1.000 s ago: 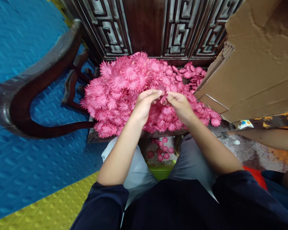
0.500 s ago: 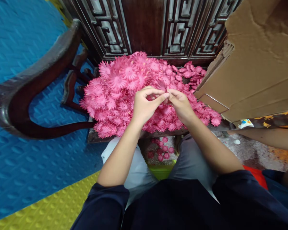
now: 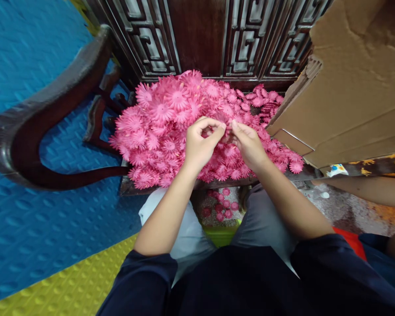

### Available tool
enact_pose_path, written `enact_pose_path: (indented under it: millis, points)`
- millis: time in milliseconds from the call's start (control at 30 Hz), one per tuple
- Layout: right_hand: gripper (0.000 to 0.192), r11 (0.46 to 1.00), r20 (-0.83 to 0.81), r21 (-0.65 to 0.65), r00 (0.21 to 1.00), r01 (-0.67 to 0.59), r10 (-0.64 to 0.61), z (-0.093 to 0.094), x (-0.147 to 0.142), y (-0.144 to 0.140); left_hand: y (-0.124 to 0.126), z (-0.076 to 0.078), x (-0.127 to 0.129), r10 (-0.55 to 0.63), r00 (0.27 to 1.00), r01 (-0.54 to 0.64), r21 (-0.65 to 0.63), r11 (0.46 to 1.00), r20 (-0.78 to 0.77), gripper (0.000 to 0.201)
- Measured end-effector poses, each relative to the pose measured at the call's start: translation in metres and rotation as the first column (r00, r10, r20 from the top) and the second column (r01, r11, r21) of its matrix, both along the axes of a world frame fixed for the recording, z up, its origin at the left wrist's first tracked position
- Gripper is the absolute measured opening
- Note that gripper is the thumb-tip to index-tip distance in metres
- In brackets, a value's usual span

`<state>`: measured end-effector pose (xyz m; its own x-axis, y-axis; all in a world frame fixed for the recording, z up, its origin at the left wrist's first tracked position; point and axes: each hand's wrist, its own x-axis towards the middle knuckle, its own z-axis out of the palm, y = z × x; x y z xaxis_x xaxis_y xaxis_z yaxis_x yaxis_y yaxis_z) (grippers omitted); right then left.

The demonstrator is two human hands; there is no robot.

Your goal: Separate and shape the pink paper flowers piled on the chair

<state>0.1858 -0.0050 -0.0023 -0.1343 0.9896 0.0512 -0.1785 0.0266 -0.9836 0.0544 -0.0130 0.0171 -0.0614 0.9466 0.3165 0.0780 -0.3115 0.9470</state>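
Note:
A large heap of pink artificial flowers [image 3: 164, 109] covers the dark wooden seat in front of me. Over its middle, my left hand [image 3: 200, 141] pinches a pink flower [image 3: 221, 116] between thumb and forefinger, its petals showing just beyond the fingertips. Close beside it on the right, my right hand [image 3: 248, 144] has its thumb and forefinger pressed together; whatever they hold is too small to make out. A narrow gap separates the fingertips of the two hands.
A curved wooden armrest [image 3: 46, 105] stands at left, over blue matting [image 3: 16, 224]. Carved panels [image 3: 197, 39] rise behind the heap. An open cardboard box [image 3: 358, 96] fills the right side. Several pink flowers [image 3: 220, 205] lie on the floor below. Another person's limb [image 3: 368, 189] shows at right.
My fingertips, touching or nearly so half a second ago, have drawn slightly apart. The flower stays by my left fingertips. The heap looks the same.

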Motion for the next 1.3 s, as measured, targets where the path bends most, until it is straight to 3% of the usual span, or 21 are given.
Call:
enact_pose_path:
  millis: [267,500,700,1000,1167,1300]
  points:
    - [0.023,0.994,0.098,0.09,0.993,0.064,-0.073,0.012,-0.003,-0.006,0.004,-0.005,-0.002,-0.048,0.992,0.058,-0.083,0.995,0.119,0.006]
    - [0.022,0.989,0.075,0.096,0.99,0.109,-0.116,0.009,-0.004,-0.004,0.004,-0.003,-0.002,-0.056,0.989,0.075,-0.13,0.989,0.14,0.007]
    - [0.02,0.977,0.13,0.114,0.972,0.182,-0.196,0.009,-0.005,-0.003,0.002,-0.001,0.0,0.031,0.992,-0.021,-0.092,0.996,0.119,0.012]
    - [0.022,0.969,0.021,0.015,0.969,0.245,-0.245,0.012,-0.012,-0.007,-0.006,-0.001,0.009,0.079,0.992,-0.081,0.017,0.997,0.099,0.018]
    - [0.021,0.949,0.115,0.1,0.944,0.3,-0.311,0.009,-0.014,-0.012,-0.006,-0.002,0.01,0.114,0.988,-0.116,0.019,0.993,0.1,0.023]
    - [0.017,0.925,0.173,0.247,0.926,0.29,-0.337,0.013,-0.011,-0.017,-0.004,0.001,0.003,0.052,0.998,-0.053,0.057,0.997,0.026,0.022]
